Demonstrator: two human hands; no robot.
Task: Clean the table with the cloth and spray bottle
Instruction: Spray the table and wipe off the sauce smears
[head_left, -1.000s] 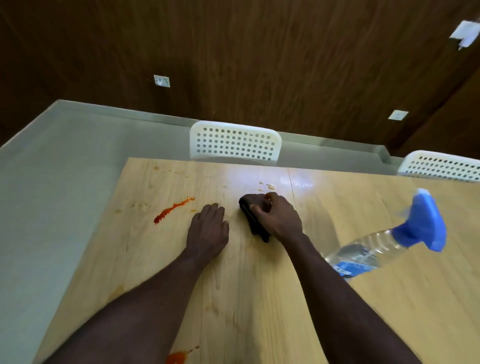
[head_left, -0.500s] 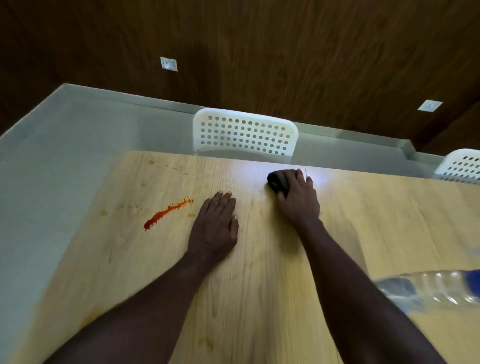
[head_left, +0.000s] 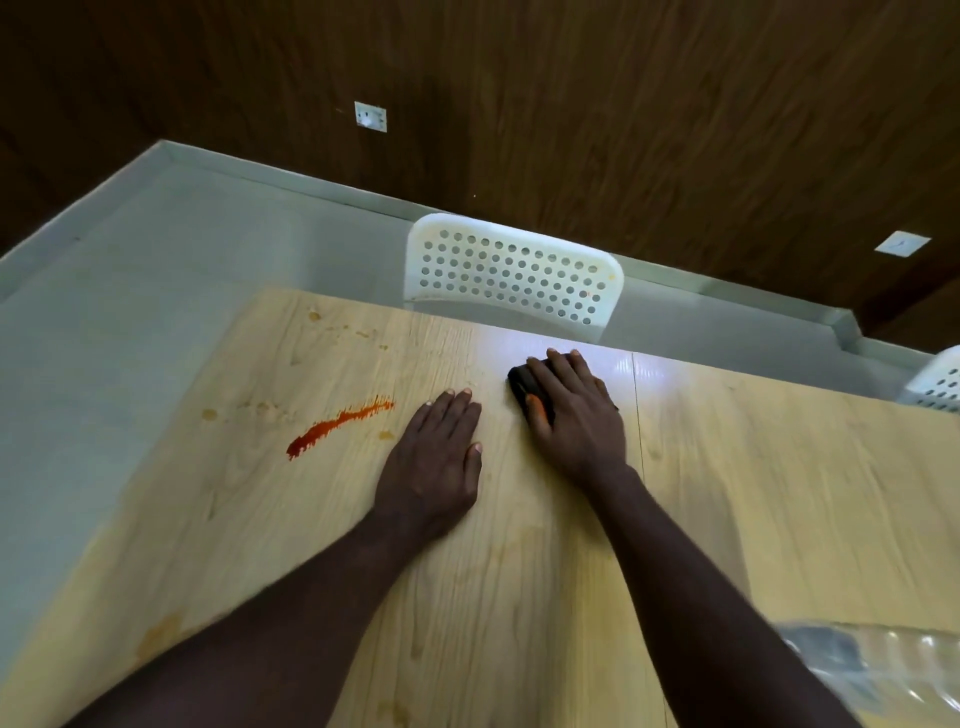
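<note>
While my right hand (head_left: 574, 415) is pressing flat, fingers extended, on the dark cloth (head_left: 521, 383) near the table's (head_left: 779, 493) far edge, my left hand (head_left: 434, 467) is lying palm-down and released beside it. A red streak (head_left: 337, 423) is sitting at nine o'clock of the left hand. The spray bottle (head_left: 883, 670), blurred, is lying at five o'clock, well apart.

Pressing dark, matt cloth (head_left: 522, 387) under the right hand (head_left: 576, 421) onto smooth, pale wood-grain table (head_left: 519, 597), shining glossy just beyond it; glinting clear plastic bottle (head_left: 883, 670) beside the right forearm; facing white perforated plastic chair (head_left: 511, 275) farther beyond.
</note>
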